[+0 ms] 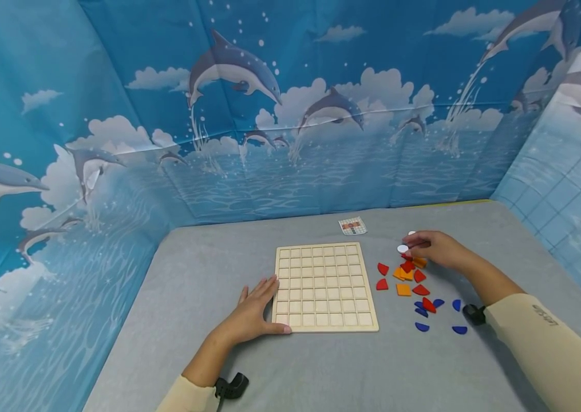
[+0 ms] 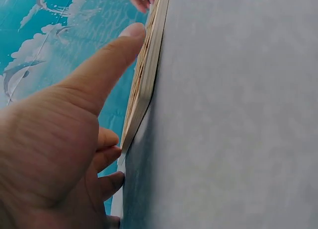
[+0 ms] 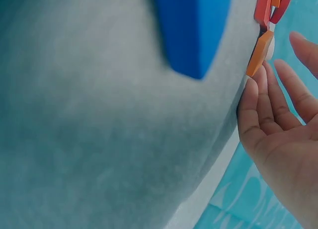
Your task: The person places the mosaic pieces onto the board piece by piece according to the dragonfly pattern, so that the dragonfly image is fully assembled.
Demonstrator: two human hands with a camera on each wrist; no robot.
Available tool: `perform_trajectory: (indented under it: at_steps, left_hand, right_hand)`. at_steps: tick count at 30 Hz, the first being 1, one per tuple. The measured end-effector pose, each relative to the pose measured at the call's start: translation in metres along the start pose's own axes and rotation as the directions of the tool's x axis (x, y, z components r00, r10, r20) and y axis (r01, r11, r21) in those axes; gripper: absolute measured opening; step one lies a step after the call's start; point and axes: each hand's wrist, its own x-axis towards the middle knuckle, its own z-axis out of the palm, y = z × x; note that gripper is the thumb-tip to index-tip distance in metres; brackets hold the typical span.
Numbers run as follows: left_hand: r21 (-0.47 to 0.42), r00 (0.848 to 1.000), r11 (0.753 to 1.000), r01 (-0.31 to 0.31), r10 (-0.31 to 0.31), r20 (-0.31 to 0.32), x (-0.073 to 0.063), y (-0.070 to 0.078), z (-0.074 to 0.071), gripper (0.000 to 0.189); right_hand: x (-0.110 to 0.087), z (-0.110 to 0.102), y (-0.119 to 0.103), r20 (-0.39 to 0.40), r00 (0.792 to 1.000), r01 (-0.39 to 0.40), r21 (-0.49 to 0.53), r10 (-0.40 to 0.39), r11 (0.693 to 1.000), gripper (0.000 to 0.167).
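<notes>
My left hand (image 1: 253, 312) lies at the near-left corner of a wooden grid board (image 1: 321, 288). Its straight fingers touch the left edge while the thumb (image 2: 117, 52) runs along the near edge. Right of the board, my right hand (image 1: 439, 250) reaches over a loose group of coloured pieces. Its fingertips are right at a white disc (image 1: 402, 249), and a second white disc (image 1: 411, 233) shows partly behind the hand. In the right wrist view the fingers are loosely bent, the thumb apart from them, beside an orange piece (image 3: 260, 54).
Red quarter-circle pieces (image 1: 383, 268) and orange squares (image 1: 403, 290) lie right of the board. Blue half-circle pieces (image 1: 422, 327) are nearer the right wrist. A small printed pattern card (image 1: 353, 226) lies behind the board. A dolphin-print curtain (image 1: 290, 166) borders the grey table.
</notes>
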Motion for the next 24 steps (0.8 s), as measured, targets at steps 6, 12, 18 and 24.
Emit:
perform_trajectory:
  at_steps: [6, 12, 18, 24]
  left_hand:
    - [0.009, 1.000, 1.000, -0.003, 0.003, 0.020, -0.0001, -0.0017, 0.0020, 0.120]
    - [0.014, 1.000, 1.000, -0.016, 0.015, 0.023, -0.0012, -0.0007, 0.0031, 0.118]
    - [0.019, 1.000, 1.000, -0.018, 0.018, 0.019, -0.0011, -0.0009, 0.0039, 0.118]
    - [0.026, 1.000, 1.000, -0.013, 0.013, 0.019, -0.0016, -0.0006, 0.0024, 0.119]
  right_hand:
    - [0.0016, 0.0008, 0.0016, 0.010, 1.000, -0.011, -0.001, 0.011, 1.000, 0.052]
    - [0.0010, 0.0016, 0.0001, 0.013, 1.000, -0.020, -0.016, 0.020, 1.000, 0.051]
    - [0.0047, 0.0023, 0.0006, 0.012, 1.000, -0.022, -0.033, 0.022, 0.999, 0.050]
    - [0.0078, 0.0049, -0.0002, -0.005, 1.000, -0.016, -0.054, 0.016, 0.998, 0.046]
